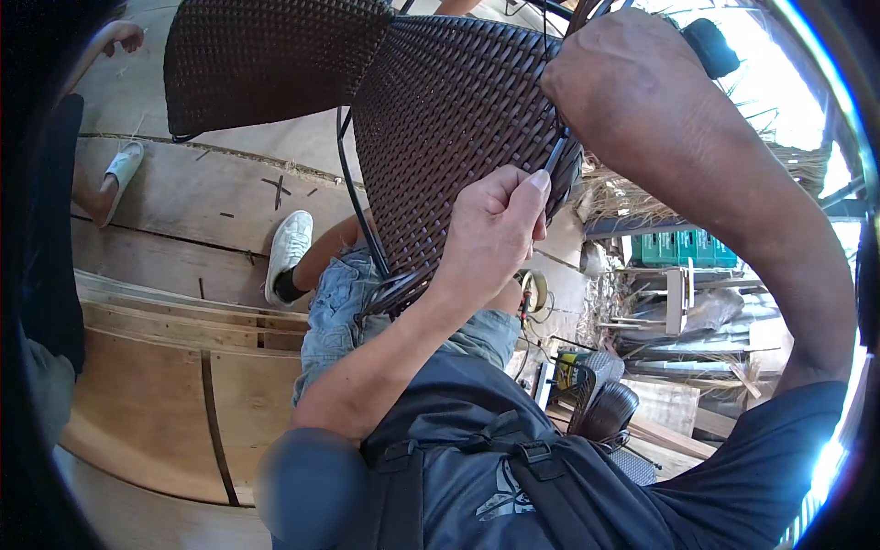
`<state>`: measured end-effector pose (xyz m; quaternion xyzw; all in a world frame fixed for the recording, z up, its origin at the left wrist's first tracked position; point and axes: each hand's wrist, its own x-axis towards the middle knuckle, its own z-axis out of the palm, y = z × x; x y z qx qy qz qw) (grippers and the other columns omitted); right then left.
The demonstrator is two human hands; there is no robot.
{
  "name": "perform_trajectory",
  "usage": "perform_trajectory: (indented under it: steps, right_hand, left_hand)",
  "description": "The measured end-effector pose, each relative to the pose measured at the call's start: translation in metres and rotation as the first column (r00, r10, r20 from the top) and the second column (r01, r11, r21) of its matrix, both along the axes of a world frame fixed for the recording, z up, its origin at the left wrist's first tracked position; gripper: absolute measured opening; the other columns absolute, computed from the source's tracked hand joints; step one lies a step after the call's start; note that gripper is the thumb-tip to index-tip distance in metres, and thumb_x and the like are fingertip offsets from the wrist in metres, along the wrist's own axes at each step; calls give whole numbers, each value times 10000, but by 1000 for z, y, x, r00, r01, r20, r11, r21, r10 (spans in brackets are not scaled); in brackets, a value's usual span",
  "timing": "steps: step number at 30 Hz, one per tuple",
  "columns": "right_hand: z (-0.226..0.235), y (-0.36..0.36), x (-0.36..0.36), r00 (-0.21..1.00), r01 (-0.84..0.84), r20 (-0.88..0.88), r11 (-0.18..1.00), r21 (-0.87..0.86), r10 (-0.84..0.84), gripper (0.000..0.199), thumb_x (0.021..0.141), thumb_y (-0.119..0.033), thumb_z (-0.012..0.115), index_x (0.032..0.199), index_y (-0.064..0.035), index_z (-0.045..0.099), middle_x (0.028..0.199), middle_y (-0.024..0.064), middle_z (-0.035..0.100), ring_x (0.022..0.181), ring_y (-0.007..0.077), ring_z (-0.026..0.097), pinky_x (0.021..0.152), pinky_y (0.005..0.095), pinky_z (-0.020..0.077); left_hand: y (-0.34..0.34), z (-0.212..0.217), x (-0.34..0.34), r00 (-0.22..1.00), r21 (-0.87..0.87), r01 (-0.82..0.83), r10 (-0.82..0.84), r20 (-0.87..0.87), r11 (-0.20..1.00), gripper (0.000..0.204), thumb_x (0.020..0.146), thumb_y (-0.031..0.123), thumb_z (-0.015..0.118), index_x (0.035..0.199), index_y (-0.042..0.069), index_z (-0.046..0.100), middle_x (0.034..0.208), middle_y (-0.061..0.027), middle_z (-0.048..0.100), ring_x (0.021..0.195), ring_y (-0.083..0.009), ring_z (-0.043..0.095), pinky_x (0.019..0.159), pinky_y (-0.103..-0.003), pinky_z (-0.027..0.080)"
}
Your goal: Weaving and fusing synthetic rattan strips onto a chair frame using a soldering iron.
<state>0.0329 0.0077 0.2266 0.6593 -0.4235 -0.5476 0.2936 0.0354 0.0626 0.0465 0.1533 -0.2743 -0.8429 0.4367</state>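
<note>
A dark brown woven wicker chair (449, 110) lies tilted across my lap, its weave of flat plastic strands facing me. At the panel's right edge, my left hand (500, 220) is closed, thumb and fingers pinching a dark strand (557, 152) that runs up along the rim. Just above it, my right hand (610, 69) is bent over the upper right of the same edge. Its fingers curl away from view, so what they grip is hidden. Loose strand ends (399, 291) gather at the panel's lower corner, by my thigh.
Long wooden planks (165, 325) lie to the left. Another person's leg (60, 229) and hand (119, 37) show at the far left. At right are a green crate (683, 247), scrap wood and straw. A coil of dark strands (607, 414) lies beside my right side.
</note>
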Motion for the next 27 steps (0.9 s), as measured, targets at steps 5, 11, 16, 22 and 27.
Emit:
perform_trajectory:
  steps: [5, 11, 16, 22, 27]
  right_hand:
    - [8, -13, 20, 930, 323, -227, 938, 123, -290, 124, 793, -133, 638, 848, -112, 747, 809, 67, 721, 768, 221, 703, 641, 360, 554]
    - [27, -21, -10, 983, 136, 84, 957, 257, -163, 140, 820, -123, 590, 802, -53, 710, 780, 132, 697, 737, 226, 692, 647, 348, 549]
    - [15, -5, -3, 978, 176, 109, 984, 30, -178, 225, 875, -142, 519, 725, -48, 659, 686, 124, 654, 648, 213, 654, 620, 368, 538]
    - [19, 21, 3, 985, 93, -144, 996, -16, -94, 254, 886, -160, 513, 696, -60, 650, 660, 96, 647, 586, 196, 631, 582, 361, 536]
    - [23, 8, -17, 988, 152, -32, 986, 65, -150, 265, 879, -145, 514, 671, -55, 651, 637, 92, 643, 559, 196, 622, 587, 361, 536]
  left_hand:
    - [1, 1, -2, 1000, 32, -6, 5, 28, 999, 335, 983, 232, 530, 694, 64, 537, 574, 15, 510, 465, -28, 403, 417, -215, 313]
    - [-1, 1, -2, 999, 34, 34, -35, 31, 999, 284, 972, 267, 542, 766, 73, 568, 606, 3, 527, 477, -51, 440, 438, -202, 341]
    - [-3, 1, 1, 998, 63, 57, -58, 9, 996, 279, 962, 258, 544, 747, 80, 550, 602, -1, 512, 476, -57, 429, 442, -211, 343]
    - [-5, 10, 5, 999, 90, 45, -47, 15, 995, 273, 947, 232, 541, 716, 88, 517, 577, -1, 461, 486, -77, 423, 453, -231, 353]
    - [0, 25, 6, 1000, 162, 15, -18, 14, 987, 285, 949, 244, 530, 727, 66, 536, 598, -22, 507, 497, -98, 465, 460, -235, 364]
